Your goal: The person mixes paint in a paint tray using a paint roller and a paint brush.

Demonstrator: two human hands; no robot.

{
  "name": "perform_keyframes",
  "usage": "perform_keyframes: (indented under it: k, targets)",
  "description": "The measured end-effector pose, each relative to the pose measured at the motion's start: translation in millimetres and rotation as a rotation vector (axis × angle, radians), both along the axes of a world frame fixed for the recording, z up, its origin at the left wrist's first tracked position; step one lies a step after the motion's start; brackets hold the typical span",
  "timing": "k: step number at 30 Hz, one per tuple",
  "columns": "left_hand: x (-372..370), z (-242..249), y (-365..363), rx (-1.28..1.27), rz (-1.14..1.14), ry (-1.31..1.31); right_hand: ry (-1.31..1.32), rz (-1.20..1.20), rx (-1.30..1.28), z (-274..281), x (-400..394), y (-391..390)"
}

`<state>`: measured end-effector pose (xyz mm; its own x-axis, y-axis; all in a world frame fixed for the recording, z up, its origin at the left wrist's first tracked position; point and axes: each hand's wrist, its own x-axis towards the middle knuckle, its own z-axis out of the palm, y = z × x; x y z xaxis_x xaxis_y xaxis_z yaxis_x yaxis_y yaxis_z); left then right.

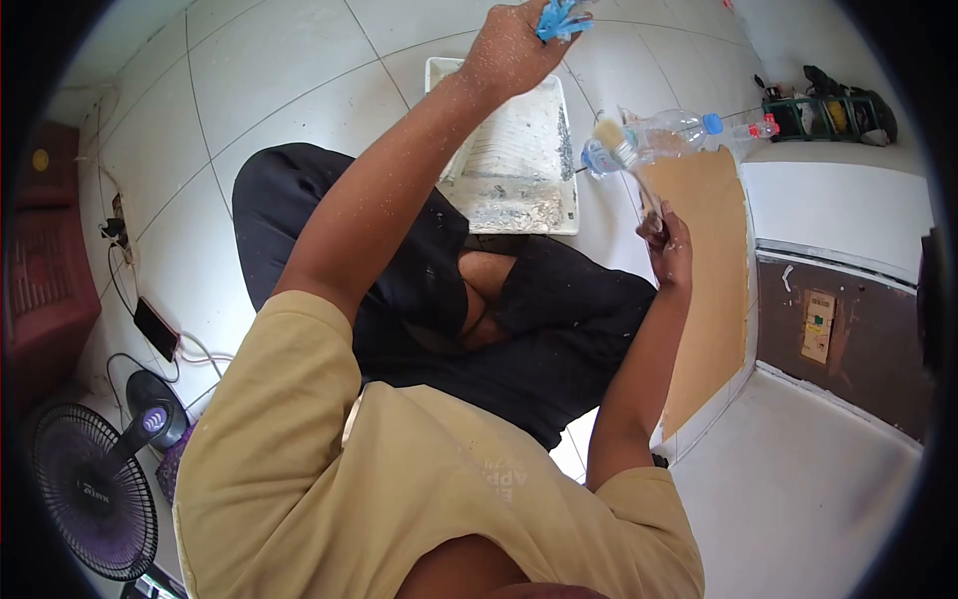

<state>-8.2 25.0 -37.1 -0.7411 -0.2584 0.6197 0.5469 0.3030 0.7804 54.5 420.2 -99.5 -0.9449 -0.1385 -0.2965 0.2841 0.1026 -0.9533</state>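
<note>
My left hand is raised at the top centre, closed around a crumpled light blue thing, and pale specks dot the hand and forearm. On the right, my right hand grips the handle of a paintbrush, whose pale bristles point up and away from me. Below my left hand, a white paint tray with grey and white smears lies on the tiles. Clear plastic bottles, one with a blue cap, lie beyond the brush; its bristles overlap one bottle in view.
A tan board lies right of my right forearm. A dark green crate with items stands at the upper right. At the left are a fan, a phone with cables, and a dark red plastic piece. My crossed legs are in front.
</note>
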Motion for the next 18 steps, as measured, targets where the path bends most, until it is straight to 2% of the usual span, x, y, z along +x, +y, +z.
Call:
perform_keyframes:
  k: [2,3,5,6,8,9,12,16,18]
  targets:
    - [0,9,-4,-0.007,0.023,-0.151,-0.076,-0.041,-0.209,-8,-7,2]
    - [-1,10,-6,-0.002,0.013,-0.145,-0.113,0.074,0.08,-17,-11,4]
    - [-2,9,-15,-0.037,0.012,-0.167,0.029,0.352,0.829,-26,-12,-7]
    - [-2,8,-14,0.025,0.019,-0.039,0.034,0.349,0.834,-23,-7,-12]
    - [0,10,-19,0.001,0.04,-0.084,0.002,0.272,0.661,-13,0,-25]
    - [2,11,-22,-0.023,0.054,-0.137,0.008,0.285,0.663,-9,3,-30]
    - [18,19,-21,0.109,0.064,-0.049,0.033,0.197,0.252,-4,3,-37]
    - [34,43,-13,0.144,0.095,-0.14,0.064,0.309,0.373,-1,-4,-40]
    - [37,48,-11,0.117,0.11,-0.059,0.224,0.405,0.819,0,-5,-48]
